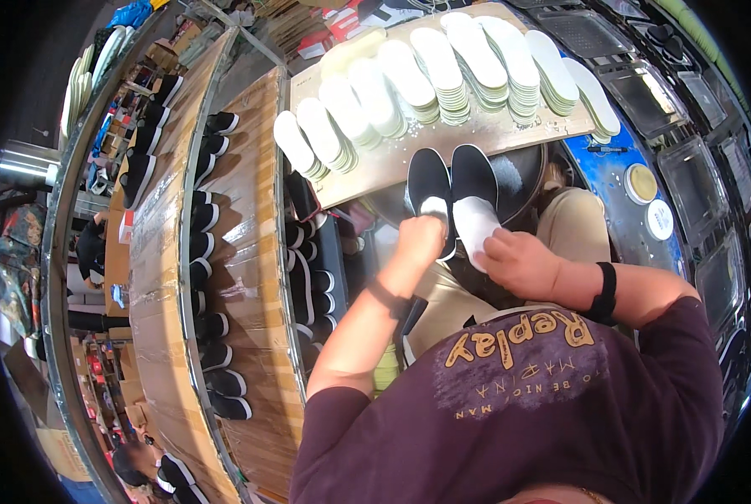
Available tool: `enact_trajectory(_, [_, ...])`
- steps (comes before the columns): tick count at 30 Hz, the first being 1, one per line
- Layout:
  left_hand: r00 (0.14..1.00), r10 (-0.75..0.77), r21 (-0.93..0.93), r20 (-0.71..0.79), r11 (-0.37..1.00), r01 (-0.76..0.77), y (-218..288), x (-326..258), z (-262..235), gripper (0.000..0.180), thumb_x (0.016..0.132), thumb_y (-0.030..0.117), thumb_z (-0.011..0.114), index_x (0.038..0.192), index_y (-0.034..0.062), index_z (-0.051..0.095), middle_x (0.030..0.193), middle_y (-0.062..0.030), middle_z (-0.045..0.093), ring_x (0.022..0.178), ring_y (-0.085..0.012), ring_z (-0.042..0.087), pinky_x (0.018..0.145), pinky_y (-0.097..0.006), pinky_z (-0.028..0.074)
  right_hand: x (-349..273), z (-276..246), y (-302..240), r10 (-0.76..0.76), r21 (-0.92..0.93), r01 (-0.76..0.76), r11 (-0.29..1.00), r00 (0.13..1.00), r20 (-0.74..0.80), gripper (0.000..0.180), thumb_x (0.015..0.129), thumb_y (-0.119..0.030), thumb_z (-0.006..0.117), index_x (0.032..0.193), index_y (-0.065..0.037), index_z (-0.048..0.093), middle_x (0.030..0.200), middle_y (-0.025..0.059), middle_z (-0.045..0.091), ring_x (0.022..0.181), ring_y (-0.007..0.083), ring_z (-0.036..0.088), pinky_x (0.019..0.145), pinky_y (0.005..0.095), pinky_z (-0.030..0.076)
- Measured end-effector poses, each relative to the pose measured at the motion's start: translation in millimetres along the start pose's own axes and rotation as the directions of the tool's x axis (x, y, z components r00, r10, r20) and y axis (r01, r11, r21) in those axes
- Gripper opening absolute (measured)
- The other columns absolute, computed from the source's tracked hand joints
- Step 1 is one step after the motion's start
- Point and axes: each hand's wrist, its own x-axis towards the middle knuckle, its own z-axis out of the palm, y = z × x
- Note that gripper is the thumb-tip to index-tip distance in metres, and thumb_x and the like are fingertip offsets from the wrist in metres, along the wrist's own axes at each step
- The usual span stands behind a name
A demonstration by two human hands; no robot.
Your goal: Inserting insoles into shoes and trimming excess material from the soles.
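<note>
Two black slip-on shoes stand side by side in front of me, toes pointing away. My left hand (420, 239) grips the heel of the left shoe (429, 186), which has a white insole showing in its opening. My right hand (520, 262) presses a white insole (476, 227) into the right shoe (473, 174). A wooden board (392, 164) just beyond the shoes carries several stacks of white insoles (442, 76).
On my left, a long wooden conveyor bench (249, 277) carries rows of black shoes with white soles (216, 286). Dark trays (686, 181) and two round lids (642, 183) lie on a blue surface at my right. Other people work at the far left.
</note>
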Motion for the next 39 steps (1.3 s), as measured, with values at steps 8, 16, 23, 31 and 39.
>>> enact_trajectory(8, [0.914,0.08,-0.486,0.398,0.863,0.136,-12.0,23.5,18.1,0.021,0.085,0.022,0.058,0.082,0.0036,0.068,0.081,-0.0192,0.066,0.078,-0.0354,0.065,0.071,-0.041,0.05,-7.0,-7.0,10.5,0.29,0.223,-0.287,0.932,0.957,0.017,0.028,0.073,-0.009,0.065,0.099,-0.002,0.059,0.086,0.0116,0.054,0.083,0.0297,0.059,0.068,0.0387,0.05])
enact_trajectory(16, [0.964,-0.028,-0.645,0.264,0.738,0.198,-12.2,18.3,39.8,0.031,0.091,0.026,0.051,0.087,-0.0008,0.067,0.079,-0.0187,0.067,0.073,-0.0303,0.065,0.07,-0.04,0.049,-3.1,23.0,-15.6,0.276,0.239,-0.291,0.926,0.957,0.095,0.026,0.073,-0.012,0.065,0.09,-0.002,0.047,0.082,0.0143,0.056,0.075,0.0327,0.06,0.067,0.0416,0.05])
enact_trajectory(23, [0.921,-0.197,-0.537,0.335,0.763,0.359,3.8,29.3,20.1,0.052,0.094,0.046,0.047,0.075,0.002,0.068,0.077,-0.0201,0.067,0.081,-0.0381,0.065,0.077,-0.046,0.049,-1.5,32.8,-11.4,0.22,0.236,-0.252,0.939,0.964,0.151,0.022,0.073,-0.01,0.062,0.091,-0.004,0.049,0.086,0.0145,0.057,0.079,0.0328,0.061,0.067,0.0423,0.05])
enact_trajectory(31, [0.926,-0.237,-0.459,0.293,0.815,0.353,2.4,33.6,31.3,0.049,0.091,0.044,0.052,0.075,0.0024,0.071,0.08,-0.0208,0.067,0.083,-0.0384,0.065,0.077,-0.047,0.05,0.2,83.4,49.4,0.268,0.0,-0.268,0.963,0.962,0.053,0.011,0.073,-0.01,0.059,0.084,-0.008,0.059,0.086,0.0104,0.059,0.081,0.0302,0.061,0.068,0.0388,0.051])
enact_trajectory(39, [0.904,-0.184,-0.474,0.386,0.801,0.365,3.6,28.5,18.0,0.045,0.089,0.039,0.055,0.108,-0.0015,0.063,0.097,-0.0263,0.065,0.092,-0.0414,0.063,0.082,-0.047,0.049,17.9,85.4,91.6,0.358,0.038,-0.536,0.843,0.613,0.704,0.044,0.085,-0.05,0.056,0.085,-0.009,0.073,0.088,0.0149,0.069,0.089,0.0328,0.065,0.077,0.0526,0.046])
